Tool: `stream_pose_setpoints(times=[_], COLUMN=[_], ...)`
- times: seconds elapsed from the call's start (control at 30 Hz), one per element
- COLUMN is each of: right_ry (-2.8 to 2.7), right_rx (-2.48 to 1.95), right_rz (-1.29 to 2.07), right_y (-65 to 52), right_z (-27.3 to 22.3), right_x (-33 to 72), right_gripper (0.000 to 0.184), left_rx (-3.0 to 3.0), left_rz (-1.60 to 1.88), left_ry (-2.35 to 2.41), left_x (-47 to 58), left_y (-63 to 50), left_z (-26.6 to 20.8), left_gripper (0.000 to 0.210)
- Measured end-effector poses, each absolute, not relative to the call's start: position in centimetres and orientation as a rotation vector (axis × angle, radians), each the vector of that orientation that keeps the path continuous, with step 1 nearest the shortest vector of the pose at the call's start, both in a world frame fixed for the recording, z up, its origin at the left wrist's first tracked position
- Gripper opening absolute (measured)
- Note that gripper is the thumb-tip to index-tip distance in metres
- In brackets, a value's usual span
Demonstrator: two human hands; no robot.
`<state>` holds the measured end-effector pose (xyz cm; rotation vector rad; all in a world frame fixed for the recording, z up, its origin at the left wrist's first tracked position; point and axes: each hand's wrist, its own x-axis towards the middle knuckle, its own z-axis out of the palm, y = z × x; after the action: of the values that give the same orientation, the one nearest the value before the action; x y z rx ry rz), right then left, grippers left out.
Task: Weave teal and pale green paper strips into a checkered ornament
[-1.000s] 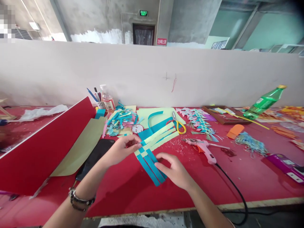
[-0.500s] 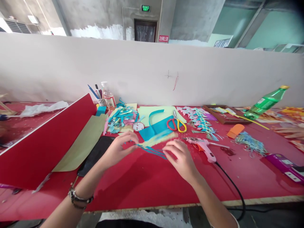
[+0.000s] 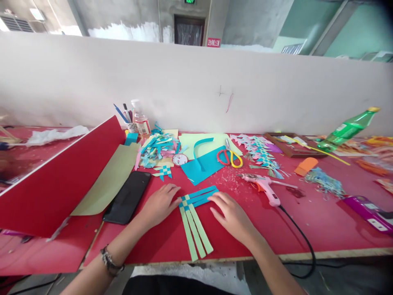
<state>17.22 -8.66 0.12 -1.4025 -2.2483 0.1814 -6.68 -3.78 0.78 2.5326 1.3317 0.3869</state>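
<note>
A woven piece of paper strips (image 3: 186, 200) lies flat on the red table, blue strips running right and pale green strips running toward me. My left hand (image 3: 159, 203) rests beside its checkered corner, thumb and fingers apart, with the thumb tip at the woven edge. At the free ends of the blue strips (image 3: 202, 197), my right hand (image 3: 232, 213) touches down with its fingertips, thumb spread away. Neither hand pinches the paper visibly. Just beyond lies a small woven paper piece (image 3: 165, 171) with short ends.
Red-and-yellow scissors (image 3: 229, 157) lie on blue paper (image 3: 196, 174). A pink glue gun (image 3: 264, 186) with a black cord sits on the right. A black phone (image 3: 127, 198) and a red board (image 3: 70, 180) are left. Paper scraps (image 3: 158, 149), a bottle (image 3: 141, 121) and a leaning green bottle (image 3: 348, 129) stand behind.
The woven strips have come down from the raised hands onto the table, with the green strips now pointing toward me. Both hands have lowered and their fingers have spread.
</note>
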Motion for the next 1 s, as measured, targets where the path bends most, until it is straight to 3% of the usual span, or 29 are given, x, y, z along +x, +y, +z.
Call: stream_pose_setpoints(times=[0.43, 0.6, 0.77, 1.0], right_ry=[-2.313, -2.203, -2.008, -1.797], right_rx=[-1.536, -1.919, -2.296, -2.569], right_rz=[0.989, 0.681, 0.302, 0.281], right_y=[-6.9, -0.6, 7.9, 11.8], right_z=[8.1, 10.1, 7.9, 3.5], right_x=[20.0, 22.4, 22.4, 22.3], right_gripper=[0.019, 0.026, 0.029, 0.033], left_rx=[2.401, 2.279, 2.148, 2.100], left_rz=[0.415, 0.471, 0.502, 0.497], left_ry=[1.279, 1.146, 1.148, 1.141], left_x=[-4.7, -4.7, -5.0, -5.4], left_y=[-3.6, -3.3, -2.8, -2.6], left_z=[0.2, 0.2, -0.4, 0.0], left_gripper=[0.013, 0.019, 0.030, 0.014])
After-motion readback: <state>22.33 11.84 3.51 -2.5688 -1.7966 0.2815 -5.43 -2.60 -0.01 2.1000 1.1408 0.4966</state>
